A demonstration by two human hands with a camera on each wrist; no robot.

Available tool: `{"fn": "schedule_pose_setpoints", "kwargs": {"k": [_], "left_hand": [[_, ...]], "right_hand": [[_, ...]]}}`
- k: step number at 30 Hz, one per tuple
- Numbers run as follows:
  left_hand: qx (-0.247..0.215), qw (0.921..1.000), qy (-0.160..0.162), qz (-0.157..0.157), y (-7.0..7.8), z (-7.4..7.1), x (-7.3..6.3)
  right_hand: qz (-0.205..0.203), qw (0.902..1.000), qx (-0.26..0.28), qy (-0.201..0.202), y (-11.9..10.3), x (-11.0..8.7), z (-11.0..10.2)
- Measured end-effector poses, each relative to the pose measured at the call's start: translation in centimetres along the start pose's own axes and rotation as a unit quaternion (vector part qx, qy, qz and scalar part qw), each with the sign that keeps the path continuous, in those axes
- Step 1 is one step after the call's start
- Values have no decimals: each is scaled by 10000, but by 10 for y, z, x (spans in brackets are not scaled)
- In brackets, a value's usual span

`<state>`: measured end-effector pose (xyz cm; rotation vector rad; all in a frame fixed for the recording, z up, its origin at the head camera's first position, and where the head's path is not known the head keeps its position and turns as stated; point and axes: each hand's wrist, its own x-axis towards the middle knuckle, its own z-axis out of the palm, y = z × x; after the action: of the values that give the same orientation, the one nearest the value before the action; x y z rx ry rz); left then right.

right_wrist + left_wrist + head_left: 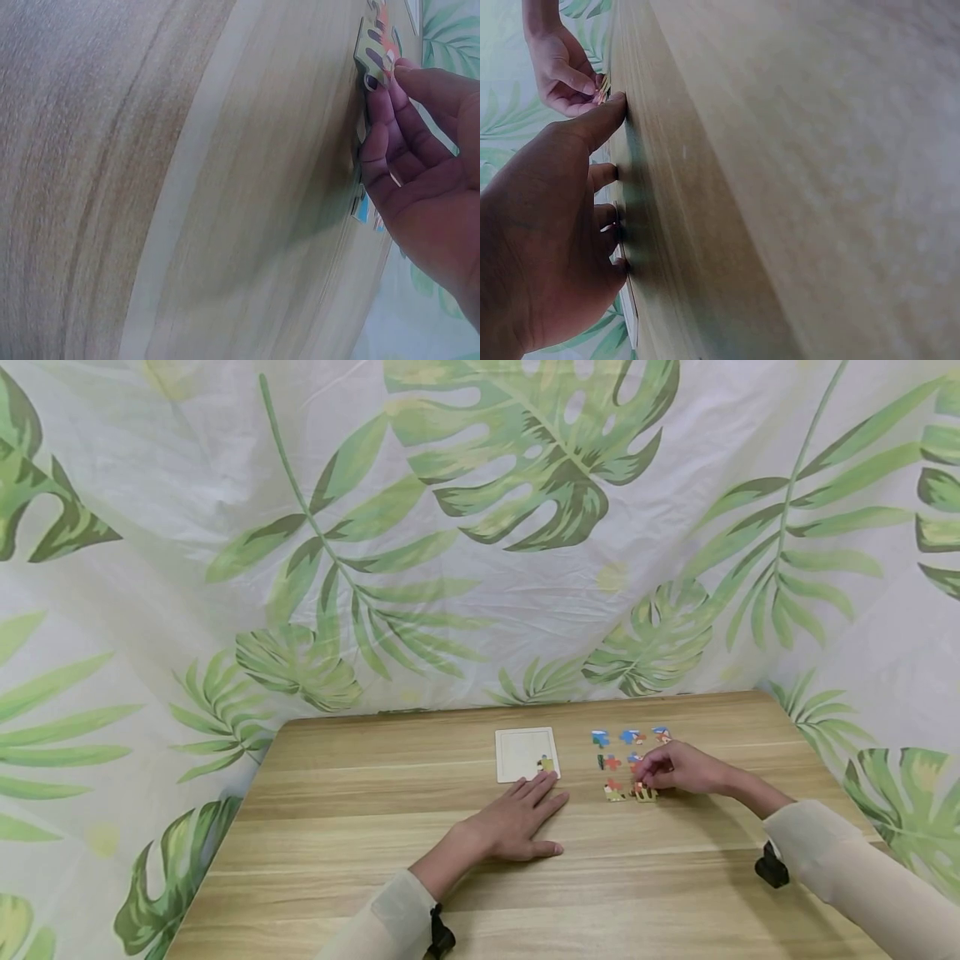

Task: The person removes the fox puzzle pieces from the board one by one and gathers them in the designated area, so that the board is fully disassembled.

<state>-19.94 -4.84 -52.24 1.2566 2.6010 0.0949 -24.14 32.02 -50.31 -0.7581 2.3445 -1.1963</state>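
My right hand (678, 768) pinches a jigsaw puzzle piece (373, 56), green and orange with dark stripes, between thumb and fingertips. In the head view this striped piece (644, 792) shows at the near side of the fingers. My left hand (521, 820) rests palm down on the table with its fingers spread. Its fingertips touch the near edge of a square pale puzzle tray (517, 755). One piece (545, 763) lies in the tray's near right corner. The left wrist view shows the thumb and fingertips against the wood (682, 187).
Several loose pieces lie in rows right of the tray, among them a blue-green piece (600, 738), a red one (611, 762) and a green-red one (614, 791). My right hand partly covers others. A leaf-patterned cloth (465, 610) hangs behind the wooden table (360, 827).
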Motion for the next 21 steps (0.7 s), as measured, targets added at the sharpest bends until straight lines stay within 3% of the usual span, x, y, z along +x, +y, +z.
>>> {"fn": "schedule_pose_setpoints", "kwargs": {"k": [8,17,21], "left_hand": [[-35,10000,-48,-42,-1,2,1],[-12,10000,-52,-40,-1,2,2],[15,10000,-55,-50,-1,2,2]], "right_hand": [[28,9999,-118,20,-2,0,-2],[-478,9968,-629,95,-7,14,-2],[-354,9966,-731,101,-13,23,1]]}}
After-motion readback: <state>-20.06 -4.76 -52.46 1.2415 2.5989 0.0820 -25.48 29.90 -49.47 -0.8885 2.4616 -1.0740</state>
